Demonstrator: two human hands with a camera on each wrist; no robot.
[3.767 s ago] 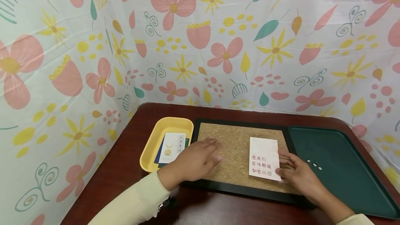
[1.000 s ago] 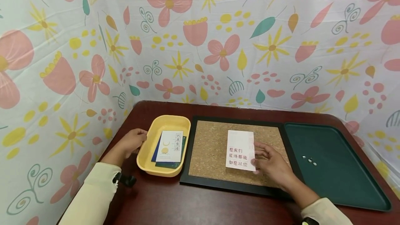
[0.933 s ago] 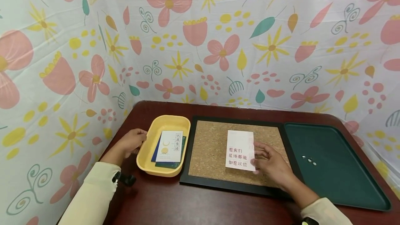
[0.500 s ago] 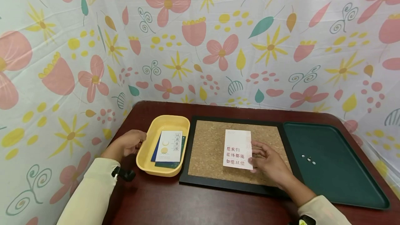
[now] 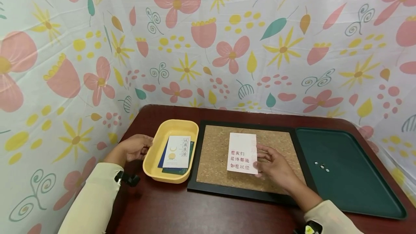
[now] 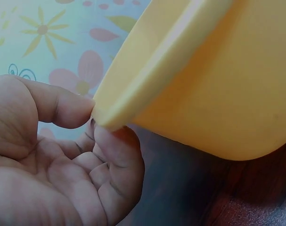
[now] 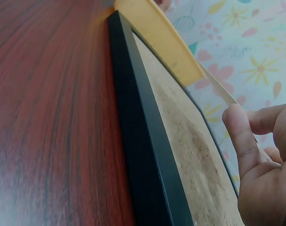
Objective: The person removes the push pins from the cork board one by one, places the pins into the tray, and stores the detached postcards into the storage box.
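A white card with red Chinese writing (image 5: 242, 147) is held above the cork board (image 5: 211, 161) by my right hand (image 5: 274, 165), which pinches its right edge between thumb and fingers. In the right wrist view the card (image 7: 220, 87) shows edge-on, raised off the cork. My left hand (image 5: 134, 148) pinches the left rim of a yellow plastic tub (image 5: 149, 170). The left wrist view shows thumb and index finger on that tub's rim (image 6: 147, 80). Inside the tub lies a white card with a moon drawing (image 5: 177, 152), overlapping blue and green cards.
To the right of the black-framed board lies a dark green tray (image 5: 364, 176) with several small silvery pieces (image 5: 322, 167) on it. All stand on a dark red-brown table (image 5: 169, 205). Floral cloth (image 5: 208, 64) hangs behind and at the left.
The left hand has gone from over the board to the tub's left rim. The right hand has carried the white card leftward over the cork, and slightly further left in the last second.
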